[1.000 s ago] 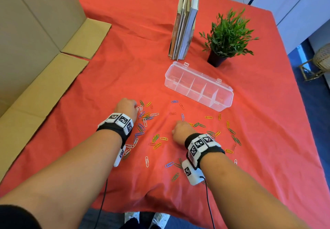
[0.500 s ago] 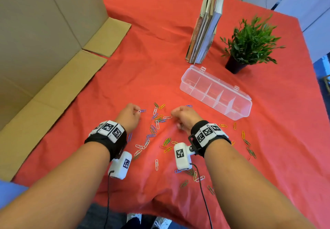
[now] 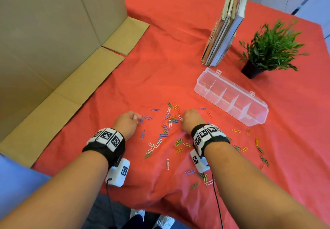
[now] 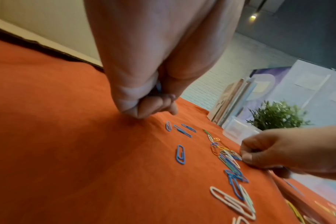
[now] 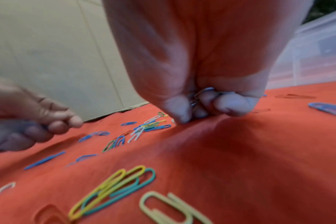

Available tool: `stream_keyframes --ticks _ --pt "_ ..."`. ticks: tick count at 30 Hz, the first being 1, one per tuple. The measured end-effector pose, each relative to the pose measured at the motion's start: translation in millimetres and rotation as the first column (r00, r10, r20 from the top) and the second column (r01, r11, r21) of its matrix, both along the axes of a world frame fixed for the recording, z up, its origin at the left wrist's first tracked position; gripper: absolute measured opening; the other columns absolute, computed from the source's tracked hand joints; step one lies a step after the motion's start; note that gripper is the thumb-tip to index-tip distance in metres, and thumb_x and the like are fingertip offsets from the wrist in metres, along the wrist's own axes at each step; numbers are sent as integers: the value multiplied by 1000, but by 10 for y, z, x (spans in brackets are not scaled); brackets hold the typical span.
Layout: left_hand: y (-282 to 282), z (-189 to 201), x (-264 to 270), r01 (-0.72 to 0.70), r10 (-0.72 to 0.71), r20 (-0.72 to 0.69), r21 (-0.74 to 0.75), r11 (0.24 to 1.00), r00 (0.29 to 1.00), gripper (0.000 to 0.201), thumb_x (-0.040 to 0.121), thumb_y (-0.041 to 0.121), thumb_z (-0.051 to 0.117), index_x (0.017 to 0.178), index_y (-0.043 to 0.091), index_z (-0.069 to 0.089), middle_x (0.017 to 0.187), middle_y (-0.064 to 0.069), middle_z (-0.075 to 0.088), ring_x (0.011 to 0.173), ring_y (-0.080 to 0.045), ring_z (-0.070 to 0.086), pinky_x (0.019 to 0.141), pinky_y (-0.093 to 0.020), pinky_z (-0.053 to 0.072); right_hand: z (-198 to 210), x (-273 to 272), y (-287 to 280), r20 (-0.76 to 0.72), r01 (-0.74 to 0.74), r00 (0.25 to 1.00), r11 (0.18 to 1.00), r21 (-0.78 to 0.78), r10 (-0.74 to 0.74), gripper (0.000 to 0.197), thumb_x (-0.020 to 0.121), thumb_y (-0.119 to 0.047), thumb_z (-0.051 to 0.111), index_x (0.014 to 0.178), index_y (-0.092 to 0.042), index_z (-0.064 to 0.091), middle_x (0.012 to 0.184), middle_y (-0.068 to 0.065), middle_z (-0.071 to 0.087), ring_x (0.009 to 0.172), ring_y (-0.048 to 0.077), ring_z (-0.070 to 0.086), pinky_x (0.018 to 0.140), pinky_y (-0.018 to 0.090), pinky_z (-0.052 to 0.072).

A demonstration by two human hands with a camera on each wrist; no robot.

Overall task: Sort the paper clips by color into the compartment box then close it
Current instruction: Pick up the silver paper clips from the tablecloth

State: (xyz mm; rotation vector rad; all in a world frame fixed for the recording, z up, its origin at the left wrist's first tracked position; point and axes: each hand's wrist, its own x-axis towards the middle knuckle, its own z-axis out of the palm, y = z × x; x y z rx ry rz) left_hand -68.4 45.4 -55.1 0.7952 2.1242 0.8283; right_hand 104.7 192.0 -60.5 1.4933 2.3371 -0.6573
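Coloured paper clips (image 3: 169, 120) lie scattered on the red cloth, thickest between my hands. The clear compartment box (image 3: 201, 87) stands further back at right, apart from both hands. My left hand (image 3: 135, 120) rests curled on the cloth left of the pile; a bit of blue paper clip (image 4: 158, 87) shows inside its fist, and loose blue clips (image 4: 180, 154) lie just beyond it. My right hand (image 3: 185, 118) is curled at the pile's right edge. It grips several pale clips (image 5: 201, 94), and its thumb tip touches the cloth by a white clip.
A tall cardboard panel (image 3: 53, 50) with flaps lies along the left. Upright books (image 3: 225, 32) and a potted plant (image 3: 269, 48) stand behind the box. More clips (image 3: 257, 142) are spread right of my right wrist. The cloth drops over the table's near edge (image 3: 160, 202).
My right hand has moved from the lower middle of the spread up to the pile's right edge. My left hand has shifted slightly left of the pile. Both stay curled.
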Motion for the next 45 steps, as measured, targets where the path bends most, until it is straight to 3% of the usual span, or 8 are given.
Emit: stream_keyframes --ticks 5,10,19,23,29,33,37,45 --pt "24 67 183 284 -288 -99 -47 958 953 23 89 31 58 70 18 60 57 3 49 57 -16 45 63 -27 35 -2 9 47 -7 -17 1000 999 46 17 36 91 -13 49 124 1 45 130 21 46 119 36 51 100 37 41" --pt "-46 65 325 563 -597 -175 -208 800 783 22 75 29 73 94 18 71 72 5 52 70 -12 54 68 -22 41 -35 -18 -8 -14 -59 998 997 46 60 39 90 -15 52 124 0 43 130 21 46 120 33 50 101 36 41" --pt "-84 -50 433 623 -649 -264 -185 760 713 11 81 14 59 87 13 68 75 13 34 87 -19 55 83 -22 43 186 51 41 -140 36 989 998 -58 -43 26 94 -13 39 105 -4 61 111 21 60 107 31 57 89 33 43" --pt "-75 -15 364 513 -522 -150 -96 853 840 15 83 13 61 73 24 57 71 4 57 68 -15 55 66 -20 39 181 22 74 -501 284 678 820 -497 -539 27 82 2 45 59 -12 50 59 11 49 42 16 42 40 20 30" --pt "-7 42 227 330 -327 51 -86 940 944 24 90 5 44 95 20 62 61 5 46 55 -12 42 53 -19 33 267 -150 7 -520 233 358 613 -755 -776 28 82 11 35 82 -13 48 62 6 47 41 8 33 38 16 24" --pt "-2 22 245 214 -192 191 -107 971 963 32 86 -5 36 71 19 52 66 2 51 55 -10 43 50 -21 32 155 -224 57 -510 347 550 737 -580 -661 19 88 -6 48 74 -17 53 60 3 48 47 14 44 37 17 34" --pt "-44 28 319 255 -218 229 -146 956 949 33 84 -9 32 74 18 50 66 -2 47 52 -14 44 44 -18 32 128 -351 98 -269 256 923 961 -103 -274 15 84 -27 58 79 -15 65 86 12 69 84 27 64 74 28 48" --pt "-141 33 381 421 -439 -84 -168 891 895 23 93 13 44 102 7 64 108 -12 69 103 -27 61 84 -26 43 184 -604 -75 -57 60 997 996 73 -56 29 88 -17 51 110 -1 63 118 20 64 112 34 60 88 36 49"
